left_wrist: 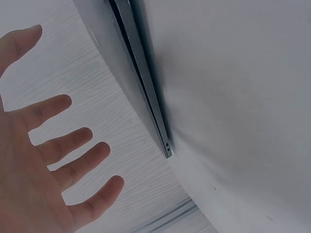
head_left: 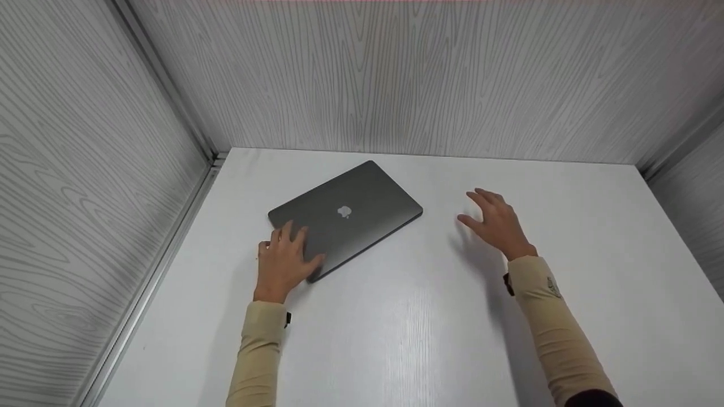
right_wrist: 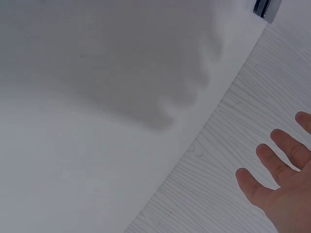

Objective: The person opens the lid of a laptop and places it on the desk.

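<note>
A dark grey laptop point(head_left: 362, 223) with a pale apple logo lies with its lid closed, set at an angle. Over its near left corner hovers my left hand point(head_left: 283, 265), fingers spread; in the left wrist view that hand point(left_wrist: 43, 160) appears apart from the laptop's thin edge point(left_wrist: 146, 87). To the right of the laptop, my right hand point(head_left: 498, 223) hangs above the table with relaxed, slightly bent fingers and holds nothing. The right wrist view shows this hand point(right_wrist: 286, 179) and, at the top, a small corner of the laptop point(right_wrist: 266, 8).
The white table point(head_left: 384, 339) bears the laptop. Behind it rises a wood-grain panel point(head_left: 362, 79), and another panel point(head_left: 73, 186) with a metal strip runs along the left side. A further panel point(head_left: 701, 169) stands at the right.
</note>
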Demonstrator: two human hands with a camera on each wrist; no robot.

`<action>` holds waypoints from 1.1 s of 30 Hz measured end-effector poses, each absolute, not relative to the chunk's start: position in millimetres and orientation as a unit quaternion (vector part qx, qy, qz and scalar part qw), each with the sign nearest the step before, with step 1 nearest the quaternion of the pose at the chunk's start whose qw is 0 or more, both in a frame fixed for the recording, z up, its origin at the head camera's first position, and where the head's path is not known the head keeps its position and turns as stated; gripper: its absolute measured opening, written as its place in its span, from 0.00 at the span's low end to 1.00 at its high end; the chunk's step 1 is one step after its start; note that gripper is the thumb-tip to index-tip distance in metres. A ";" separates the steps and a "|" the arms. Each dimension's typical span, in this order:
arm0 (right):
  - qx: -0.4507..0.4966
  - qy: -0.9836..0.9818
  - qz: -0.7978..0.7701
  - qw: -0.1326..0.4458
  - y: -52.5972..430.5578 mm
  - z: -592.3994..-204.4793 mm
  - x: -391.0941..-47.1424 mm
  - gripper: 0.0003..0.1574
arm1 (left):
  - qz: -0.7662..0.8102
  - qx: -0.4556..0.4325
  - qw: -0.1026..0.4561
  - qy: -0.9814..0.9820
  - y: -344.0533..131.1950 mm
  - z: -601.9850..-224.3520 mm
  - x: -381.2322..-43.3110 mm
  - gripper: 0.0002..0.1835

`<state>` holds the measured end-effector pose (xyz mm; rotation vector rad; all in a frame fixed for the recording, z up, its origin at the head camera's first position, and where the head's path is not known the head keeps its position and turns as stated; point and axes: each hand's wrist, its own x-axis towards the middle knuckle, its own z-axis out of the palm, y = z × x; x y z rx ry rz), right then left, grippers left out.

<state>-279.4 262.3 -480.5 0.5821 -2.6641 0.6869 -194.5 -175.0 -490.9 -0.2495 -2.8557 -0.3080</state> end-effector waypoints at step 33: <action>0.219 -0.940 0.239 0.102 204.2 -496.3 -291.5 0.34 | -0.074 -0.075 0.100 -0.989 -174.9 -507.1 -180.1 0.36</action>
